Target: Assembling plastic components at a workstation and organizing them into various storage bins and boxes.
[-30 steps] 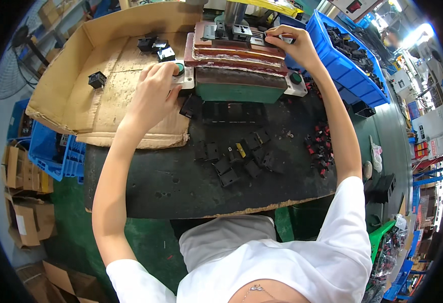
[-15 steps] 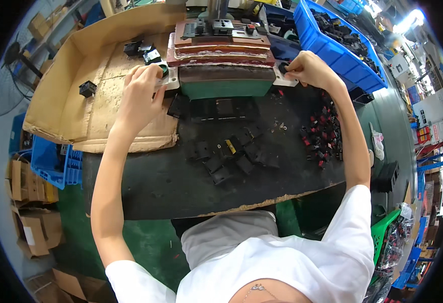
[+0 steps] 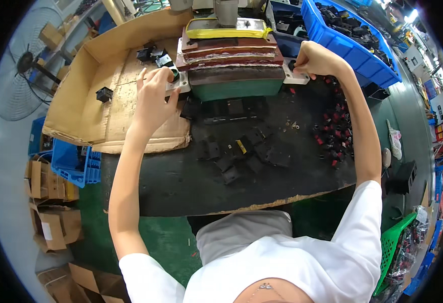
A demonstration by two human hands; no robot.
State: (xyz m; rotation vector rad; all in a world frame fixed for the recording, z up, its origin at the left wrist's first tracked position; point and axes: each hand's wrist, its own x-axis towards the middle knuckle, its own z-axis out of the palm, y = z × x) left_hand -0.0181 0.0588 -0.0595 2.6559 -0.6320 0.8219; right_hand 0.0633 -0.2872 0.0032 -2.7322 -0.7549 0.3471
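My left hand [image 3: 153, 96] rests its bent fingers at a green push button [image 3: 175, 75] on the press's left side plate, thumb held apart. At the opposite side plate, my right hand [image 3: 320, 59] has its fingers closed around a black push button [image 3: 292, 65]. Between them stands a press with stacked reddish-brown plates [image 3: 229, 53] over a green base [image 3: 236, 91]. A metal block edged with yellow tape [image 3: 229, 29] lies over the top plate, hiding what is under it. Several black plastic housings [image 3: 254, 154] lie on the dark table [image 3: 161, 187] in front.
An open cardboard tray [image 3: 123, 111] with a few black parts is at the left. Small red and black parts [image 3: 335, 126] lie heaped beside my right forearm. A blue crate [image 3: 355, 45] full of black parts stands back right, and a green basket [image 3: 395, 247] lower right.
The yellow-taped block now covers the press's top plate, where black and metal parts showed before. Both hands stay at the buttons. The whole view has shifted slightly, moving the scene rightward.
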